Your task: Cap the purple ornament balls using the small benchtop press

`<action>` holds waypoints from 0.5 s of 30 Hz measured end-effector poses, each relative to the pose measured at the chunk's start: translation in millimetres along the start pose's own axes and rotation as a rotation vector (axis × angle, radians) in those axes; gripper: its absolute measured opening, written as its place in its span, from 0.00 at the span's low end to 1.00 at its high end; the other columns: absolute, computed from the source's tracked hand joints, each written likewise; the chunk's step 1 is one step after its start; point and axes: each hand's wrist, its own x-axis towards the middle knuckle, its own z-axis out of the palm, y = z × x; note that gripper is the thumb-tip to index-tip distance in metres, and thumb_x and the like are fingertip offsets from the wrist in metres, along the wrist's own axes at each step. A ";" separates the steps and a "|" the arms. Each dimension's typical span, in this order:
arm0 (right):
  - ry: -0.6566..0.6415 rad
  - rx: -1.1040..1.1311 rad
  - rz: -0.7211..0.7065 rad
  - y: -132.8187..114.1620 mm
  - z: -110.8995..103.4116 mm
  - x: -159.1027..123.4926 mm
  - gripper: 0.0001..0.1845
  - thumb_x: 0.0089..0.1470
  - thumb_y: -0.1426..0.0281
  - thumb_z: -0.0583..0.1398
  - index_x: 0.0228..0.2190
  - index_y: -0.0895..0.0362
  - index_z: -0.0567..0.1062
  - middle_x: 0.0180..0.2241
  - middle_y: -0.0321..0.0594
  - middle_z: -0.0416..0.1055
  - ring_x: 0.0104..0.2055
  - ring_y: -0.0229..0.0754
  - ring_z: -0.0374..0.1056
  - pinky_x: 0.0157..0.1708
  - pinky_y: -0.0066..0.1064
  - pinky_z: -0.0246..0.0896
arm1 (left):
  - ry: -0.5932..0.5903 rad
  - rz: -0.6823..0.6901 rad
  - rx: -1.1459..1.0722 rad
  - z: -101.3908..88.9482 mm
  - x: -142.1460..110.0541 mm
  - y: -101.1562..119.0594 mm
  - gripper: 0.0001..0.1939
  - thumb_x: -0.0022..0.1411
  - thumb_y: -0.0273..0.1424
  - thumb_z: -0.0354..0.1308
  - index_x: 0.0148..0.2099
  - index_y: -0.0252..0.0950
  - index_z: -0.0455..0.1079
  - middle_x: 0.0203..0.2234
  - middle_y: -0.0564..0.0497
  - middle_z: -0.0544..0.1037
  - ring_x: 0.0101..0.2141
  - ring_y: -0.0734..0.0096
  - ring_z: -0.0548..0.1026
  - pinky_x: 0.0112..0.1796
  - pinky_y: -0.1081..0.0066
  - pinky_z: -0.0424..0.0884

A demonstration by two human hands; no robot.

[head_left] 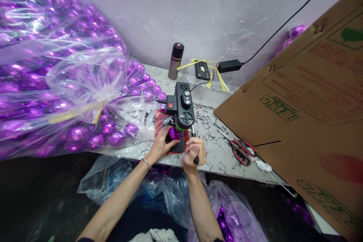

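Observation:
A small black bench machine (185, 111) with two round vents, buttons and a red switch stands on the worktop. Under its head is a shiny purple ball ornament (175, 133). My left hand (164, 141) grips the ball from the left, thumb in front and fingers behind. To the right of the ball, my right hand (194, 154) is wrapped round the machine's black lever handle (196, 160), whose end points down towards me. A red sheet (160, 115) lies partly beneath the machine's black base (179, 146).
Clear bags of purple balls (79, 134) fill the left. Behind stand a spray can (176, 62), a phone (202, 70) and a power adapter (229, 65). Red-handled scissors (241, 151) lie right, beside a large cardboard box (297, 113). Dark scraps litter the worktop (218, 162).

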 end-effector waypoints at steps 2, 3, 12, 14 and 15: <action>0.010 -0.002 -0.013 1.9 0.7 -0.7 0.20 0.72 0.71 0.50 0.25 0.52 0.66 0.25 0.31 0.68 0.27 0.36 0.68 0.38 0.35 0.69 | 0.002 0.009 0.004 1.2 -0.2 -1.4 0.28 0.65 0.44 0.71 0.63 0.39 0.71 0.57 0.39 0.81 0.60 0.47 0.79 0.61 0.47 0.75; 0.015 -0.005 -0.021 2.8 0.9 -0.9 0.20 0.72 0.71 0.50 0.25 0.52 0.66 0.25 0.31 0.68 0.27 0.36 0.67 0.40 0.37 0.70 | 0.006 0.015 0.008 1.9 -0.4 -2.3 0.28 0.66 0.43 0.70 0.63 0.39 0.71 0.57 0.39 0.81 0.60 0.47 0.79 0.61 0.47 0.75; 0.033 -0.021 -0.066 15.2 2.0 -8.3 0.21 0.72 0.69 0.49 0.25 0.52 0.65 0.25 0.31 0.66 0.26 0.36 0.66 0.43 0.41 0.73 | 0.033 0.039 0.027 6.4 -0.3 -6.5 0.29 0.66 0.43 0.71 0.63 0.39 0.70 0.57 0.39 0.81 0.59 0.47 0.79 0.60 0.47 0.76; 0.036 -0.005 -0.069 17.4 2.3 -9.7 0.21 0.72 0.69 0.49 0.25 0.52 0.65 0.25 0.31 0.66 0.26 0.37 0.66 0.42 0.41 0.72 | 0.029 0.045 0.019 5.9 0.2 -5.7 0.29 0.66 0.43 0.71 0.63 0.38 0.70 0.57 0.38 0.81 0.59 0.47 0.79 0.60 0.48 0.76; 0.036 0.002 -0.064 18.4 2.3 -10.4 0.21 0.72 0.69 0.49 0.25 0.52 0.65 0.25 0.31 0.66 0.26 0.37 0.66 0.42 0.41 0.72 | 0.025 0.047 0.014 5.6 0.3 -5.2 0.29 0.66 0.44 0.71 0.63 0.38 0.70 0.57 0.38 0.81 0.59 0.47 0.79 0.60 0.48 0.76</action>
